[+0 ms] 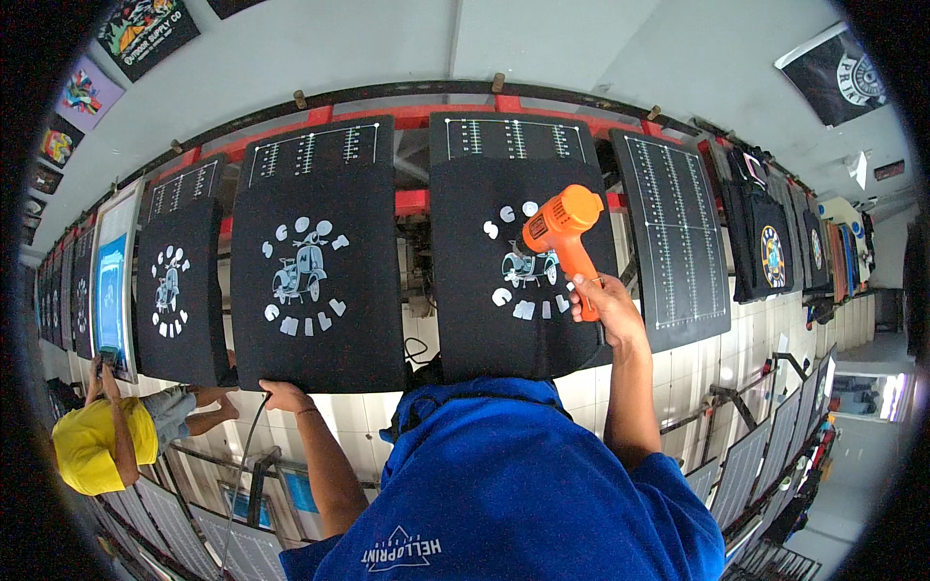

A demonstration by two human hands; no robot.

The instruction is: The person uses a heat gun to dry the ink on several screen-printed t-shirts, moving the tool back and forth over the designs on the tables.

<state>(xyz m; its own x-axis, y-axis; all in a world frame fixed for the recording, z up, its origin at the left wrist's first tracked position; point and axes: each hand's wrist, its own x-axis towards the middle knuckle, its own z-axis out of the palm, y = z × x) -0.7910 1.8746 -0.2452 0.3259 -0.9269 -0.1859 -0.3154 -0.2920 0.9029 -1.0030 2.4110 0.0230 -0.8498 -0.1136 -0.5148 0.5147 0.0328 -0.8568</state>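
Note:
My right hand is wrapped round the handle of an orange heat gun. The gun is over a black shirt stretched on a flat board, and covers part of its pale print of a scooter ringed by letters. My left hand is closed on a dark cord, at the lower edge of the neighbouring shirt. That shirt bears the same scooter print. Where the cord meets the gun is not visible.
Another printed shirt lies on a board at left. A bare board with grid lines stands at right. Farther left, a person in a yellow shirt holds a blue-meshed screen frame. A red and black rail runs behind the boards.

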